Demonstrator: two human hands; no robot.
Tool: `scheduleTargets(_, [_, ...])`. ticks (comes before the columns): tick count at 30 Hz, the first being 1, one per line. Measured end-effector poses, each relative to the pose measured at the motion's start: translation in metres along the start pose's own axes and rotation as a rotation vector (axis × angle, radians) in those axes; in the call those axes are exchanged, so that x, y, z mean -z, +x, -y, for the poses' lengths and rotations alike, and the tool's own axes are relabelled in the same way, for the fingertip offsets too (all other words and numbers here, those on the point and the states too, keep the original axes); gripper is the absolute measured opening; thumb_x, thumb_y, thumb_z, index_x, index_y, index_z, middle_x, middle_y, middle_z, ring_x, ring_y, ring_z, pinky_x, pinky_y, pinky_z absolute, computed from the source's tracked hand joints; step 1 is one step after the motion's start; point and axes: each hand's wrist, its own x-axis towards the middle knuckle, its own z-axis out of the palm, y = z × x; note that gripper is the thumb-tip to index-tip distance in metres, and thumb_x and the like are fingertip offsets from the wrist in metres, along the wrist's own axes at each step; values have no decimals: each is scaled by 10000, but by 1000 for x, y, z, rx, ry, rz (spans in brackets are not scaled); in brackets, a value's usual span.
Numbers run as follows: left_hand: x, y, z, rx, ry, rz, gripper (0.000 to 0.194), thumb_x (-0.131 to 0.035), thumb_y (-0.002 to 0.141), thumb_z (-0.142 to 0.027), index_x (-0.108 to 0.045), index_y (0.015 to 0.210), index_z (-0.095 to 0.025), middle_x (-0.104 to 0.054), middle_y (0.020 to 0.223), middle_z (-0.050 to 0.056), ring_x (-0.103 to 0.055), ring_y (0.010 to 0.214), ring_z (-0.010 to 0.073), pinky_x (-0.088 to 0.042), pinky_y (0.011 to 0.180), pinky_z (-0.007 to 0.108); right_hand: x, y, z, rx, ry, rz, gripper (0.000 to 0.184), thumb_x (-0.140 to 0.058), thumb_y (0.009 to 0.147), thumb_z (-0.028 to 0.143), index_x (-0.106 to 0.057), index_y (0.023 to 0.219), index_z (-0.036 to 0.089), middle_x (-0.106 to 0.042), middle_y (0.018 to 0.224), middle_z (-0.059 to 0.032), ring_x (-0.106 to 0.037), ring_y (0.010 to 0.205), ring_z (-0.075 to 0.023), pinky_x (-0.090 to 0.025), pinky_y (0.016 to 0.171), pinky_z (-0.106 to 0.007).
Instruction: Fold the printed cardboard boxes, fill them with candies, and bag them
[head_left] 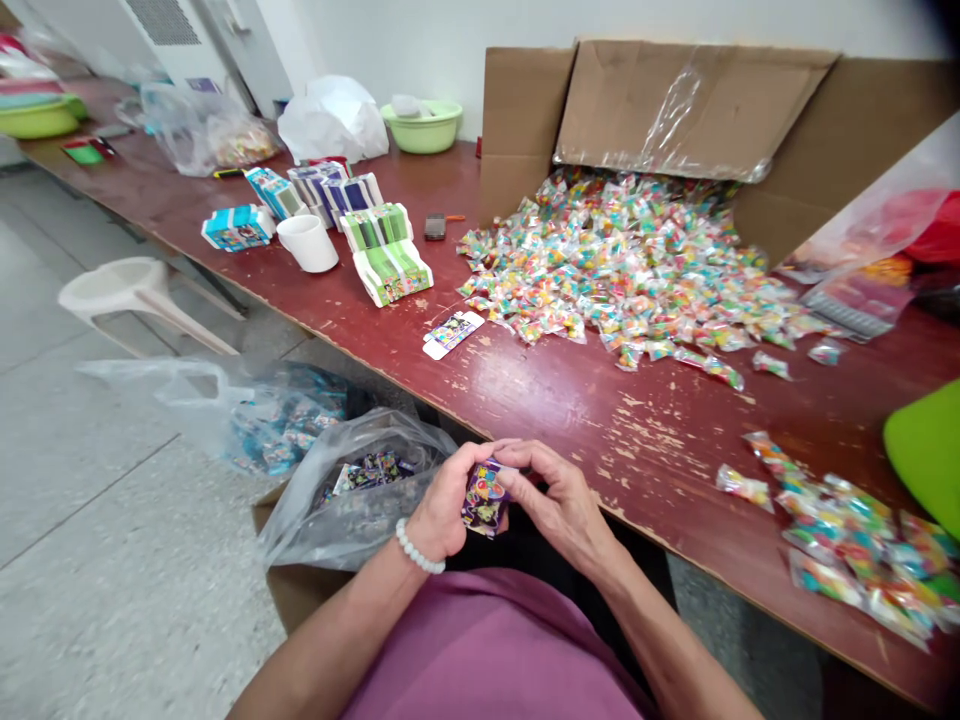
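Both my hands hold a small purple printed box just below the near edge of the red table. My left hand, with a white bead bracelet on the wrist, grips the box's left side. My right hand curls over its top right with fingers pinched. A large heap of small colourful candy packets spills from an open cardboard carton on the table. A smaller pile of packets lies at the right.
Flat box blanks stand in stacks beside a white cup; one loose blank lies nearer. Plastic bags of finished boxes sit at my left on the floor. A white stool, green basins and a phone are further off.
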Motion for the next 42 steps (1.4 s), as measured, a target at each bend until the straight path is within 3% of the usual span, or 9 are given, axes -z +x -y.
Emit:
scheduleTargets(5, [0,4,3,-101,-90,-82,322,-579,816,-292,-697,1077,-145,-708,869,50,-662,690,137,-521,605,214,-18,-13,-18,157,-392,46,700,-816,759,366,-486,1357,218,-589,1290,-158,-562,1173,-334,-483,971,-522])
scheduleTargets(9, [17,7,-10,-364,374,-240,459,-498,872,-502,-644,1172,-186,-702,906,62,-674,697,181,-511,531,252,-23,-7,-26,160,-583,43,1149,-872,666,441,-174,1549,212,-388,1488,-213,-435,1320,-400,-428,1035,-591])
scheduleTargets(13, [79,7,-48,-572,754,-506,514,-408,896,-575,-640,1145,-189,-693,1129,101,-675,953,220,-547,724,302,-5,2,-32,172,-616,-44,912,-720,833,487,-210,1542,225,-355,1503,-189,-391,1371,-363,-404,1089,-548])
scheduleTargets(18, [143,-1,-86,-560,1062,-640,422,-508,866,-518,-715,1020,-184,-734,1074,101,-635,1052,260,-483,924,367,17,5,-45,23,-556,-158,572,-609,907,467,-453,1403,228,-530,1314,-149,-662,912,-241,-556,835,-422])
scheduleTargets(21, [130,10,-99,-648,1231,-671,399,-496,901,-442,-678,1157,-197,-724,1071,70,-639,945,219,-473,907,340,21,11,-51,-33,-596,-201,468,-605,902,425,-542,1307,199,-641,1097,-98,-669,820,-220,-544,771,-380])
scheduleTargets(26, [65,68,-126,-786,1521,-675,427,-554,911,-431,-623,1274,-216,-621,1268,96,-525,1175,264,-355,1056,374,28,19,-57,-60,-674,-202,318,-576,910,355,-632,1161,168,-664,860,-45,-648,756,-207,-518,716,-334])
scheduleTargets(32, [40,122,-160,-601,1815,-746,561,-698,795,-529,-656,1199,-142,-568,1247,201,-513,1153,386,-440,900,443,28,20,-59,-26,-635,-244,278,-552,921,324,-635,1139,173,-666,889,-60,-637,732,-197,-524,728,-337])
scheduleTargets(38, [37,117,-166,-624,1889,-768,556,-663,781,-596,-652,1151,-180,-611,1172,153,-556,1102,346,-449,873,399,27,20,-58,-41,-552,-254,261,-557,918,316,-640,1132,192,-677,966,-85,-639,777,-212,-528,767,-371])
scheduleTargets(42, [21,92,-141,-734,1858,-817,557,-621,831,-528,-562,1262,-182,-632,1172,142,-555,1114,327,-424,915,394,27,22,-54,-181,-331,-283,325,-610,886,406,-648,1127,192,-692,964,-83,-623,730,-205,-533,736,-389])
